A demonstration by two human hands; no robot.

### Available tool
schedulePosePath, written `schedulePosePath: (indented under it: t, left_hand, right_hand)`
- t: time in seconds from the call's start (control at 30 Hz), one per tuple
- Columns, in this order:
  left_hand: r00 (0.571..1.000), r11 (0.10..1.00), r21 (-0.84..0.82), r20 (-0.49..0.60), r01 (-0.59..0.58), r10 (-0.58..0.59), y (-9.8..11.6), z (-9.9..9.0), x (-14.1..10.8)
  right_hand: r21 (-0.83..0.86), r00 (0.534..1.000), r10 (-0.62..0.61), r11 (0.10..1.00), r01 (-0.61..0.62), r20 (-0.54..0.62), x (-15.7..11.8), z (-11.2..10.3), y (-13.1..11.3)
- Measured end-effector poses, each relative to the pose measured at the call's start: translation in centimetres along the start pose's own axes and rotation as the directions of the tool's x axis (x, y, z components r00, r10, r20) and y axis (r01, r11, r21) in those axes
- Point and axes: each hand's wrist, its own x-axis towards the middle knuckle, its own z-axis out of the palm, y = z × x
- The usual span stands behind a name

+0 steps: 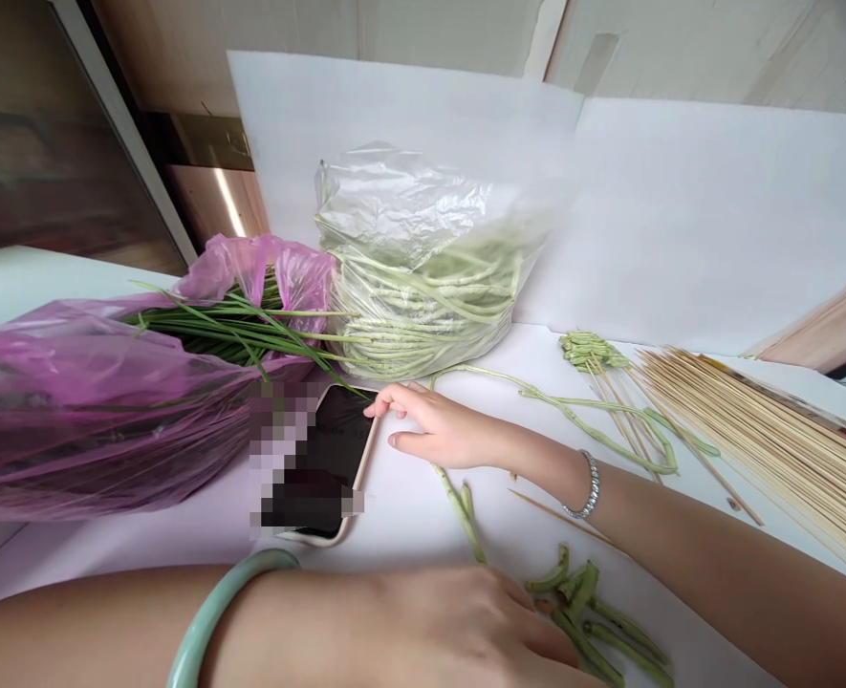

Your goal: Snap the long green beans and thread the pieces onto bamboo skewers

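Observation:
My right hand (426, 425), with a sparkling bracelet at its wrist, reaches in from the right. Its thumb stands apart from the fingers, nothing is between them, and its fingertips are at the upper right edge of a dark-screened phone (336, 449). Across the bottom lies my left arm with a green bangle; my left hand (466, 626) is seen from the back, its fingertips hidden. Beside it are short green bean pieces (584, 612). A long bean (558, 401) curves over the white table (401, 506) behind my right hand.
A clear bag of long beans (423, 306) stands at the back. Left of it, a purple bag (107, 420) holds thin green stalks (214, 325). At the right lie many wooden skewers (759, 440) and a coiled bean bundle (591, 350) on skewers. White panels (716, 220) stand behind.

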Motion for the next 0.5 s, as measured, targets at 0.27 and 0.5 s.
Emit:
schedulePosePath:
  t: [0.27,0.5]
  left_hand:
    - [0.997,0.992,0.107,-0.053,0.060,-0.055,0.5,-0.4,0.4]
    - [0.943,0.955,-0.195,-0.207,0.222,-0.261,0.8,-0.2,0.5]
  right_hand:
    - [0.121,0.977,0.094,0.990,-0.072,-0.193,-5.3,-1.6,-3.7]
    - [-0.243,0.942,0.131,0.947,-0.211,-0.309,-16.0,-3.8,-7.0]
